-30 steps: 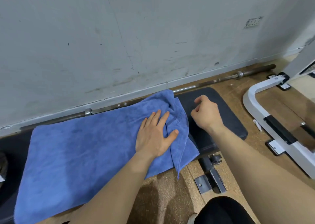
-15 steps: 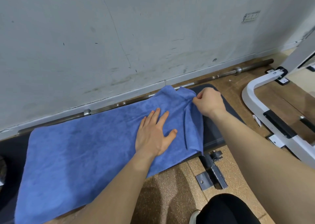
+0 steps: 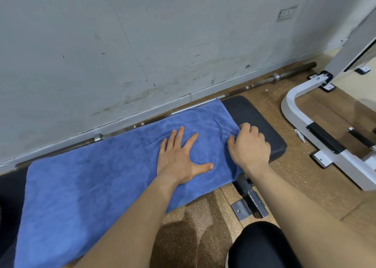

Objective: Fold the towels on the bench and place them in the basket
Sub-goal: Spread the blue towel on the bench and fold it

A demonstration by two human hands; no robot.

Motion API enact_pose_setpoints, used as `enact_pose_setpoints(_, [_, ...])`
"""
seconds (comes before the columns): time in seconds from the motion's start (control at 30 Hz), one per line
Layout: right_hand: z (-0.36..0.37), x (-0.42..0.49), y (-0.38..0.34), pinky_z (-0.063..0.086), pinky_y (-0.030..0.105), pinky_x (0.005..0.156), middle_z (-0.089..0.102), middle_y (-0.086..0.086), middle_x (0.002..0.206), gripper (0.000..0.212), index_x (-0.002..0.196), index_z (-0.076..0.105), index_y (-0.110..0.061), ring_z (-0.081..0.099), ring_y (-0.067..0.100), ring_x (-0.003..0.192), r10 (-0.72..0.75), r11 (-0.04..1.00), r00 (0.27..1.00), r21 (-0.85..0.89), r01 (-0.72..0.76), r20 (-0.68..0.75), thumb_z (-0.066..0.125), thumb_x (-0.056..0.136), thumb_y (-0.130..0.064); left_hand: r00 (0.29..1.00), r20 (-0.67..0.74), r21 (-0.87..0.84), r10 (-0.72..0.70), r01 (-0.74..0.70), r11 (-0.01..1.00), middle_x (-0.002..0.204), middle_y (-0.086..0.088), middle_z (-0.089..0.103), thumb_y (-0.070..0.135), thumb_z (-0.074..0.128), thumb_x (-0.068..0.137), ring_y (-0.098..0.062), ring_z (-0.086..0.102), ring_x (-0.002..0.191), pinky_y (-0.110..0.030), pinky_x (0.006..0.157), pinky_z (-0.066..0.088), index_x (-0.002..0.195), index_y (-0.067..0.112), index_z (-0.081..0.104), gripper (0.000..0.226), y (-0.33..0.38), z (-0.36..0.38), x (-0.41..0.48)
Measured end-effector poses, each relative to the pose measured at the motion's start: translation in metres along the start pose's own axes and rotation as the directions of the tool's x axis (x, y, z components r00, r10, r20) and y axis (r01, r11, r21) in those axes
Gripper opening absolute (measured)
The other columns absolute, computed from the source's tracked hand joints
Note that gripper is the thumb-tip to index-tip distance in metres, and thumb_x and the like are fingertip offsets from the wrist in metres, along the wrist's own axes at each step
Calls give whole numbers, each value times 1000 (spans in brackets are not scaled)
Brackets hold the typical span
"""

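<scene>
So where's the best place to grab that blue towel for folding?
By its right short edge, coming from the right: the blue towel lies flat along the bench and that edge ends free on the pad, where the right hand pinches it.

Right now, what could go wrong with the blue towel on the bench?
The blue towel hangs over the near edge of the bench; if the flat left hand lifts, it might slide to the floor. The right hand has its grip on just the right edge, where the cloth is wrinkled, so the fold may come out crooked.
</scene>
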State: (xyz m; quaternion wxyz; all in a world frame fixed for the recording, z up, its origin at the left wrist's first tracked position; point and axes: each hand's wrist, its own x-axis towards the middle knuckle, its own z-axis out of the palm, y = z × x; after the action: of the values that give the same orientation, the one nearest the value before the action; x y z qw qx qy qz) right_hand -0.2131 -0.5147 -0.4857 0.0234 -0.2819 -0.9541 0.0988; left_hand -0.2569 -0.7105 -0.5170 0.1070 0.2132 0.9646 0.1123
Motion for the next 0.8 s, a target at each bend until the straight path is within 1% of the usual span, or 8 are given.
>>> enact_pose_setpoints(0.13, [5,-20,23,41,48,94,46,8,131,42,133,46,-23,45,31,117,-105,983,993,-147,113,61,32,102,-47,999,53,18,-2,1,1000,164,5,-22,98,33,62,-20,-22,150,-48,122,-7,154,47,0,111,3,-4,0])
enact_pose_setpoints(0.23, [2,-20,41,29,49,108,30,6,153,58,152,25,-37,30,31,135,-133,956,978,-239,169,159,13,100,-61,993,119,30,-15,12,999,164,2,-22,95,38,65,-23,-22,150,-51,122,-7,155,44,0,110,9,-11,1])
enact_pose_setpoints(0.3, [-2,-19,51,22,51,114,19,6,161,65,156,13,-39,20,33,143,-117,945,973,-280,171,199,4,97,-66,989,144,30,-21,17,999,165,-1,-17,93,41,67,-25,-19,151,-53,122,-4,155,43,5,108,13,-16,2])
enact_pose_setpoints(0.37, [-6,-18,56,15,54,118,12,6,164,68,157,7,-40,12,34,147,-95,943,969,-292,162,230,-1,95,-68,993,117,25,-19,16,1000,166,-3,-8,90,40,71,-27,-12,152,-53,122,-1,154,40,15,100,18,-21,4])
enact_pose_setpoints(0.43, [-11,-16,54,12,55,119,9,6,165,69,158,8,-38,9,34,149,-95,947,970,-280,158,225,0,95,-67,999,35,0,5,-5,1000,166,-4,2,83,39,79,-26,-5,153,-51,122,2,151,35,26,87,24,-22,6])
enact_pose_setpoints(0.53, [-12,-9,45,10,50,123,8,5,167,68,159,11,-29,7,30,152,-230,939,958,-218,265,172,6,99,-60,995,-59,-27,75,-76,997,166,-1,7,70,37,91,-21,0,153,-49,123,5,153,32,25,75,35,-20,15])
enact_pose_setpoints(0.67, [1,4,27,-1,41,124,-1,1,169,70,161,3,-21,-5,20,155,-409,896,887,-91,435,217,10,99,-53,989,-79,47,122,-119,992,166,1,8,51,28,102,-21,3,153,-49,122,8,157,28,17,60,48,-20,50])
enact_pose_setpoints(0.8, [20,7,24,-8,38,124,-14,-2,167,69,160,-6,-23,-16,14,153,-397,909,882,-22,415,256,12,102,-57,984,-68,131,167,-158,979,166,3,12,41,24,106,-22,8,153,-51,122,9,156,28,20,52,57,-28,101])
